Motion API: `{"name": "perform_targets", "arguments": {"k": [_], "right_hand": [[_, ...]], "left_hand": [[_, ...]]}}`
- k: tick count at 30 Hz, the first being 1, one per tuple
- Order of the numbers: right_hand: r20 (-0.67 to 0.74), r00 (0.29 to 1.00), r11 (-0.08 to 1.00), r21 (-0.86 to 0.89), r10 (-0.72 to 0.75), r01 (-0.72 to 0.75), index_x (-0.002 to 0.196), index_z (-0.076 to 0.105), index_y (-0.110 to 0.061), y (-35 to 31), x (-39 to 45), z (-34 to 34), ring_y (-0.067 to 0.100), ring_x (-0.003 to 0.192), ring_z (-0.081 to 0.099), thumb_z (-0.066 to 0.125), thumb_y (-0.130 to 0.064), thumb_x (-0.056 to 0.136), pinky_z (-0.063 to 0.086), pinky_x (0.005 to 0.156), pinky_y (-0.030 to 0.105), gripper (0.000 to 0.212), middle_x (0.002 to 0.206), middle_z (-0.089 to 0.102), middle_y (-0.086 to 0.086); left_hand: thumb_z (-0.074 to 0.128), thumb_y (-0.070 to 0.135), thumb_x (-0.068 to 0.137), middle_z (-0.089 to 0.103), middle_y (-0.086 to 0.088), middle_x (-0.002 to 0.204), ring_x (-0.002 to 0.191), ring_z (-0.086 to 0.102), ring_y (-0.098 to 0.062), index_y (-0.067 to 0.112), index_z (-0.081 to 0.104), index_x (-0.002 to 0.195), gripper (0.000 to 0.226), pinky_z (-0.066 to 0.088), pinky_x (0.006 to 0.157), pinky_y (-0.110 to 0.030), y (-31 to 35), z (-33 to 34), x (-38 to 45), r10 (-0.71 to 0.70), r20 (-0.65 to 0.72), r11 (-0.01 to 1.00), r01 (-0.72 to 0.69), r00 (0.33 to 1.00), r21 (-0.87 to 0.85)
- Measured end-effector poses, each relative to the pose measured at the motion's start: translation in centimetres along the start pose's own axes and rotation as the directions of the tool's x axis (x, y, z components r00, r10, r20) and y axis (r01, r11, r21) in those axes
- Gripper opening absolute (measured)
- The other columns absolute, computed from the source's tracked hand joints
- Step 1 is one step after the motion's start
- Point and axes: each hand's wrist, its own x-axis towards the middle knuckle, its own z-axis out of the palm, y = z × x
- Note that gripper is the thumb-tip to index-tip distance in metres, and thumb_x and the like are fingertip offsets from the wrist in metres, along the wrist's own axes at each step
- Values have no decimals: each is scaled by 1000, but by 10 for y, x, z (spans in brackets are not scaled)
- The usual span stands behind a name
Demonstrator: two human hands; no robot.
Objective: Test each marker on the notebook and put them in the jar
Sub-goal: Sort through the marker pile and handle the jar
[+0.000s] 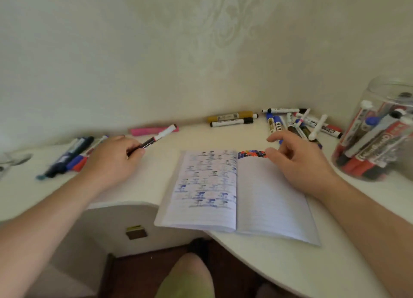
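Left hand (114, 157) is gripping a marker (156, 138); right hand (299, 163) is hovering loosely open, empty, over the notebook (257, 197). Testing likely comes next, then the jar (380, 141).

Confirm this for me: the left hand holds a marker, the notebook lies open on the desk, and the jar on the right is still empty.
Not quite. The jar is not empty: the head view shows several markers already standing in it. The rest holds: the left hand grips a marker, and the notebook lies open on the desk.
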Motion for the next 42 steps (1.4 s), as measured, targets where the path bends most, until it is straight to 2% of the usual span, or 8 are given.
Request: {"name": "perform_targets", "arguments": {"k": [4, 12, 19, 25, 31, 37, 40, 42], "right_hand": [[8, 1000, 994, -107, -17, 18, 106, 62, -41, -2, -1, -1, 11, 74, 60, 63, -27, 99, 39, 65, 26, 15, 74, 62, -6], [-111, 994, 960, -279, -10, -21, 114, 66, -27, -1, 1, 0, 13, 83, 50, 62, -18, 95, 41, 79, 32, 22, 86, 53, -9], [-291, 949, 990, -26, 123, -136, 101, 48, -21, -3, 0, -6, 13, 69, 53, 47, -6, 100, 36, 55, 30, 15, 77, 57, 0], [-308, 939, 988, 62, 151, -138, 106, 44, -28, 6, 3, -6, 10, 60, 53, 46, -13, 104, 35, 52, 25, 15, 69, 56, -2], [-319, 935, 983, 142, 154, -113, 107, 48, -26, 8, 8, -7, 3, 52, 49, 49, -21, 106, 35, 47, 17, 4, 63, 51, -5], [-269, 947, 978, 162, 174, -133, 122, 52, -38, 11, 10, -6, 7, 58, 52, 58, -14, 99, 39, 54, 12, 34, 69, 57, 6], [-232, 971, 998, 38, 65, -58, 145, 48, -42, 10, 8, -4, 8, 66, 54, 68, -15, 92, 39, 64, 8, 63, 71, 58, 0], [-246, 967, 989, -147, -70, 35, 147, 51, -42, 9, 8, -5, 5, 69, 53, 75, -21, 86, 40, 67, 12, 69, 74, 56, -8]], "left_hand": [[69, 33, 90, 75, -9, 93, 89, 67, -36, 24, 77, 104, 19, 47, 68, -37, -33, -19, -33, -187, -64, 960, 197, 980, 201], [76, 26, 78, 63, -10, 105, 107, 55, -41, 26, 72, 109, 31, 45, 93, -49, -13, -7, -9, -172, -114, 947, 196, 978, 256], [67, 35, 90, 64, 10, 98, 94, 63, -19, 43, 68, 103, 15, 49, 84, -33, 162, 33, 61, 176, 173, 967, -137, 969, -217], [53, 44, 103, 57, -12, 143, 130, 54, -29, 40, 50, 150, 47, 46, 103, -40, 282, 92, 100, 373, 338, 919, -292, 864, -265], [58, 46, 100, 69, -1, 101, 91, 61, -21, 23, 70, 103, 25, 48, 77, -35, 278, 109, 124, 321, 278, 931, -247, 905, -268], [55, 21, 98, 64, 5, 97, 90, 60, -21, 28, 61, 104, 10, 39, 70, -30, 246, 87, 120, 287, 254, 912, -182, 924, -367], [59, 24, 95, 63, 5, 82, 71, 56, -17, 32, 64, 94, 10, 42, 64, -30, 251, 54, 102, 291, 298, 737, -14, 909, -676], [67, 24, 93, 64, 0, 78, 71, 53, -19, 27, 64, 94, 4, 41, 65, -33, 261, 32, 84, 401, 403, 639, 64, 823, -767]]}}
